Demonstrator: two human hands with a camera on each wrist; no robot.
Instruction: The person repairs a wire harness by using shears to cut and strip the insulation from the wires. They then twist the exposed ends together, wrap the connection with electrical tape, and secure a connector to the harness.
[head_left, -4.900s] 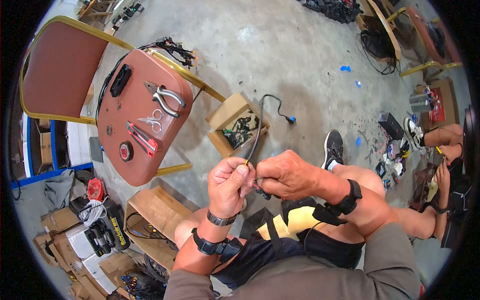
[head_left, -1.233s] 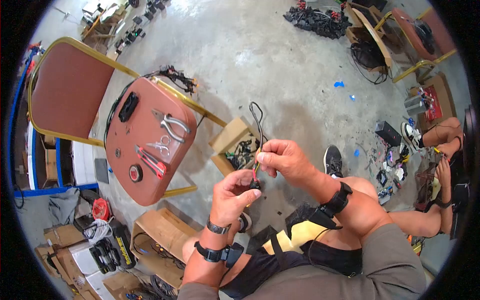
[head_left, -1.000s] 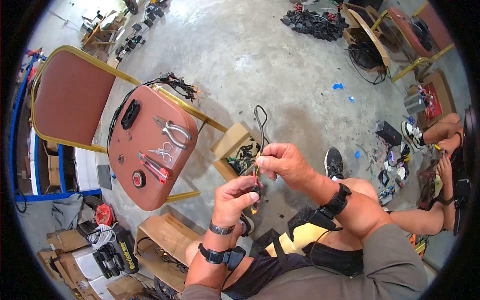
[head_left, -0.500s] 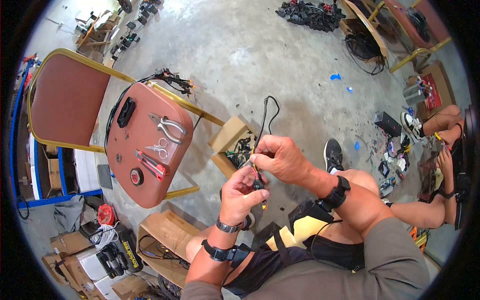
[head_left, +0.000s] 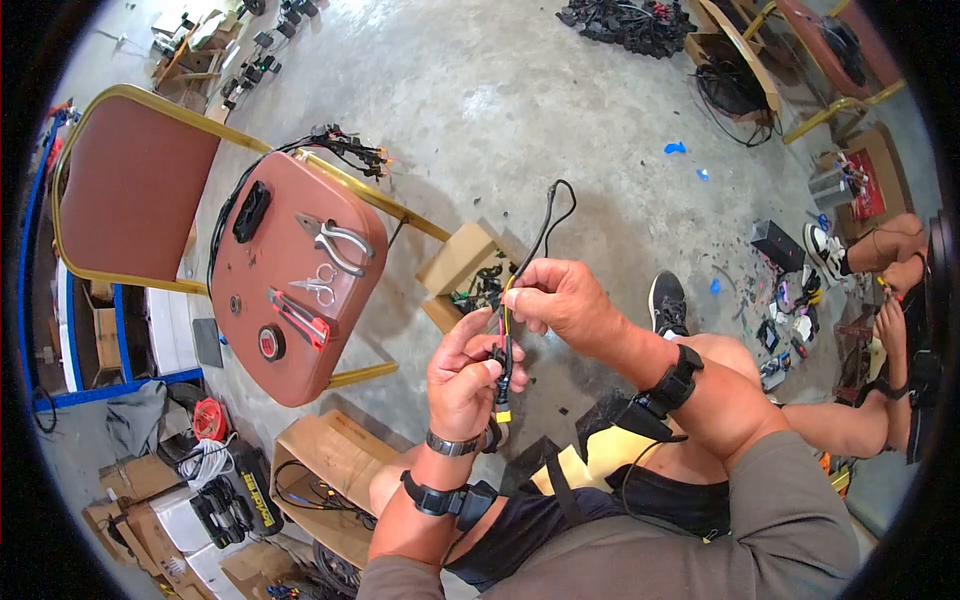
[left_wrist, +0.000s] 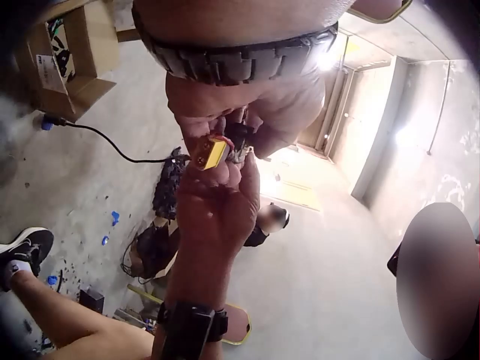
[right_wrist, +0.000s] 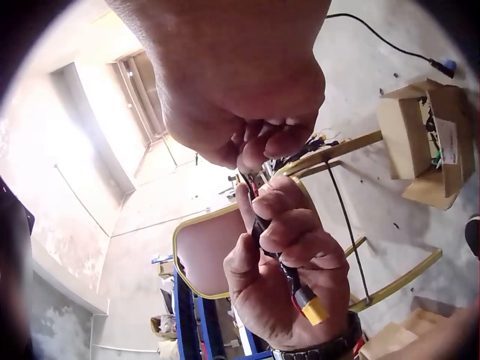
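Note:
A black cable [head_left: 549, 222] loops up from the hands, with thin yellow and red wires at its lower part. My right hand [head_left: 560, 305] pinches the wires between thumb and forefinger. Below it, my left hand [head_left: 465, 385] holds the black-wrapped section between thumb and fingers. A yellow connector [head_left: 503, 416] hangs at the lower end, and shows in the left wrist view as a yellow block [left_wrist: 211, 155]. In the right wrist view the yellow connector [right_wrist: 314, 309] points down over the left palm [right_wrist: 289, 277], with the right hand [right_wrist: 247, 97] above.
A brown chair seat [head_left: 300, 270] at left bears pliers [head_left: 338, 245], scissors [head_left: 319, 284], a red cutter [head_left: 300, 320] and a tape roll [head_left: 271, 342]. Open cardboard boxes [head_left: 455, 262] stand beyond the hands and at lower left. Another person's arms [head_left: 885, 340] are at right.
The left fingers have spread somewhat, and the yellow connector has swung down and left. The cable loop has shifted to the right. The right hand keeps its pinch on the wires.

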